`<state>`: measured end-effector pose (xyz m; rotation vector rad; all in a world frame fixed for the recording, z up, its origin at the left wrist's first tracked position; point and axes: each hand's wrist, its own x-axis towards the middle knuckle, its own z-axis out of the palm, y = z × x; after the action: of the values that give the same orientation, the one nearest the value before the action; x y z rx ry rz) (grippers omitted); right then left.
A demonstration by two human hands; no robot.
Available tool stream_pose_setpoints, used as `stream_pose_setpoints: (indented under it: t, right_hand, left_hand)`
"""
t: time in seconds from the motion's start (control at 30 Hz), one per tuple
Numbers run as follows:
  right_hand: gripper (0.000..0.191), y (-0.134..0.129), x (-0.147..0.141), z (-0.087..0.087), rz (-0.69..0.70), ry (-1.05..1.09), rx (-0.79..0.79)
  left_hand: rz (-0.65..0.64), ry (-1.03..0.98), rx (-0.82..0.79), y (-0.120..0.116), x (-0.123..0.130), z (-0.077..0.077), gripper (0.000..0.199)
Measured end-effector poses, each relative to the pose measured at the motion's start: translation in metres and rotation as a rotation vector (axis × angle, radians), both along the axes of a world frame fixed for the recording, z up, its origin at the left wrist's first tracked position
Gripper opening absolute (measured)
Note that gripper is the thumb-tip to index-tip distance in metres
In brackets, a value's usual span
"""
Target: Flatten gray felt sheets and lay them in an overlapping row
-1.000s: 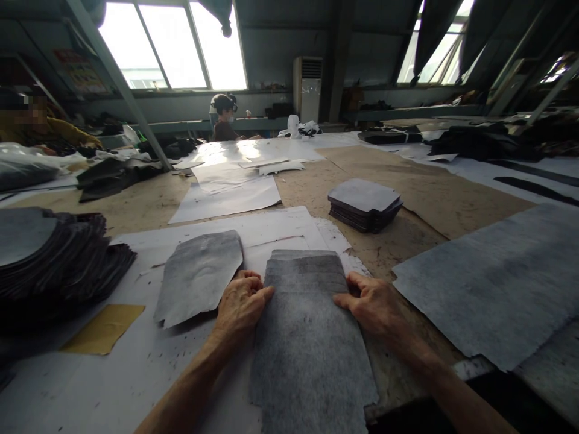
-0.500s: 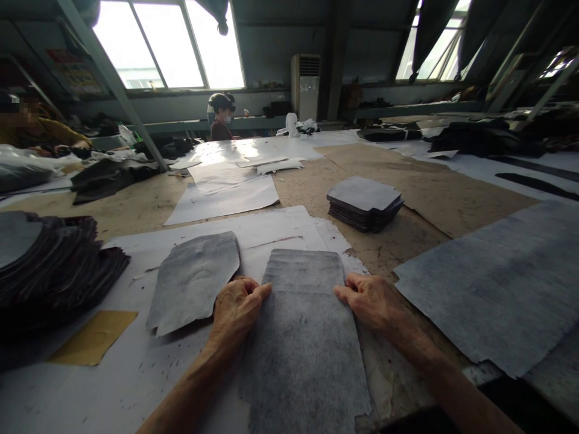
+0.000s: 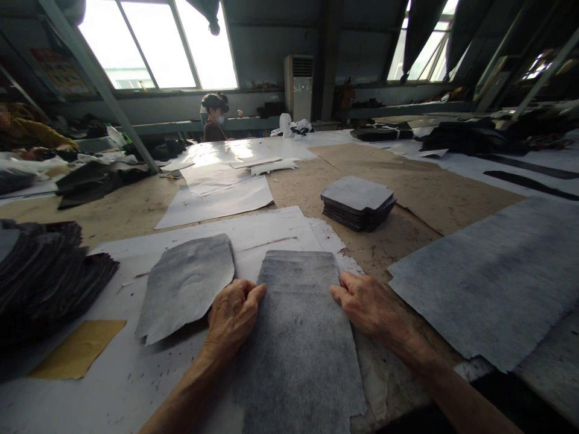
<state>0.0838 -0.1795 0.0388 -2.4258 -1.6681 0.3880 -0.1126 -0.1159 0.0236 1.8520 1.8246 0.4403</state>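
A long grey felt-like fabric piece (image 3: pixel 298 343) lies in front of me, with crease lines across its far end. My left hand (image 3: pixel 235 310) is closed, its thumb and fingers pinching the left edge near that end. Opposite it, my right hand (image 3: pixel 364 301) pinches the right edge in the same way. Just left of my left hand rests a separate cut grey piece (image 3: pixel 187 286) with rounded corners, slightly lifted along its near edge. Fingertips under the held piece are hidden.
A thick stack of dark pieces (image 3: pixel 54 277) stands at the left, near a tan card (image 3: pixel 79 349). Beyond my right hand sits a neat stack of cut pieces (image 3: pixel 357 196). A large grey sheet (image 3: pixel 497 283) covers the right side. Another person (image 3: pixel 215 123) is at the far side.
The whole scene shifts slightly left as my head view turns. Both hands keep the same hold on the fabric piece, which looks unchanged.
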Motion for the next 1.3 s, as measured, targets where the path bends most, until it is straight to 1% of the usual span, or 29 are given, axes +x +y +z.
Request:
stream_pose_setpoints:
  t: [0.17, 0.33, 0.47, 0.6, 0.7, 1.0, 1.3]
  right_hand:
    - [0.024, -0.0002, 0.0000, -0.0002, -0.017, -0.023, -0.023]
    - [0.023, 0.0018, -0.0020, 0.0017, -0.034, -0.035, -0.062]
    - [0.022, 0.0045, -0.0039, -0.0004, -0.045, -0.037, -0.080]
    - [0.022, 0.0055, -0.0051, -0.0044, -0.099, -0.045, -0.064]
    - [0.023, 0.0052, -0.0060, -0.0059, -0.128, -0.054, -0.048]
    - [0.025, 0.0045, -0.0076, -0.0018, -0.190, -0.014, -0.029]
    - [0.023, 0.0040, -0.0061, -0.0022, -0.199, 0.076, 0.038]
  left_hand:
    - [0.024, 0.041, -0.021, -0.0010, 0.0014, 0.0004, 0.026]
    - [0.061, 0.077, -0.008, -0.0013, 0.0051, 0.0005, 0.024]
    - [0.075, 0.042, -0.010, 0.0022, 0.0052, -0.0005, 0.026]
    - [0.077, -0.020, -0.021, 0.0061, 0.0032, -0.0019, 0.027]
    - [0.092, -0.014, -0.016, 0.0063, 0.0034, -0.0020, 0.026]
    - [0.073, 0.058, -0.032, 0.0024, 0.0069, 0.0018, 0.030]
    - [0.026, 0.087, -0.079, 0.0058, 0.0037, 0.0006, 0.032]
